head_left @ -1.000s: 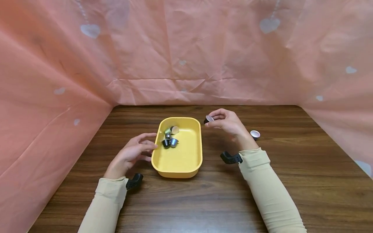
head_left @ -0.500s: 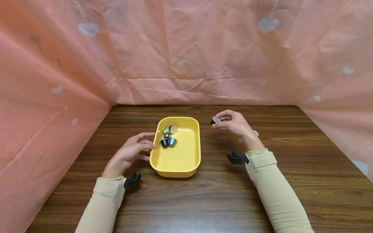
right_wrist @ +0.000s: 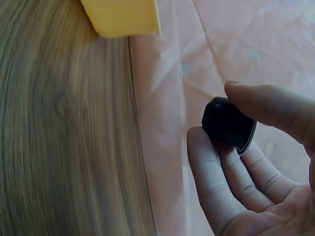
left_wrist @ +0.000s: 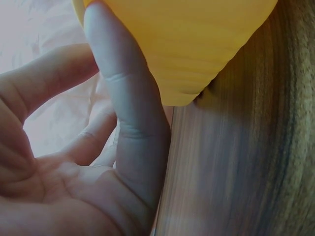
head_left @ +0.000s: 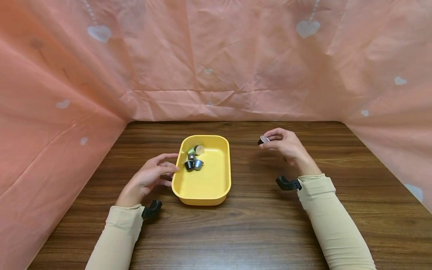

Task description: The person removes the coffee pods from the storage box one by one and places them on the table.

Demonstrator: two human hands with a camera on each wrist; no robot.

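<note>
My right hand (head_left: 288,146) pinches a black coffee capsule (right_wrist: 229,123) between thumb and fingertips, above the table to the right of the yellow bin (head_left: 212,182). The capsule's pale lid faces up towards the palm in the head view. At the bin's left side, my left hand (head_left: 148,176) touches the wall near the rim with its fingers and thumb loosely extended. Inside the bin, several capsules cluster at the left: a black one (head_left: 189,165), a blue one (head_left: 198,165), a green one (head_left: 191,151) and one with a beige lid (head_left: 200,150) among them.
The brown wooden table (head_left: 243,232) carries the bin. Pink sheeting (head_left: 216,56) with pale hearts hangs along the back and both sides. A black wrist mount (head_left: 288,183) sticks out from the right cuff, another black mount (head_left: 152,210) from the left.
My right hand has moved rightward with the black capsule, away from the bin. The pale-lidded capsule on the table at the right is now hidden behind that hand. My left hand stays at the bin.
</note>
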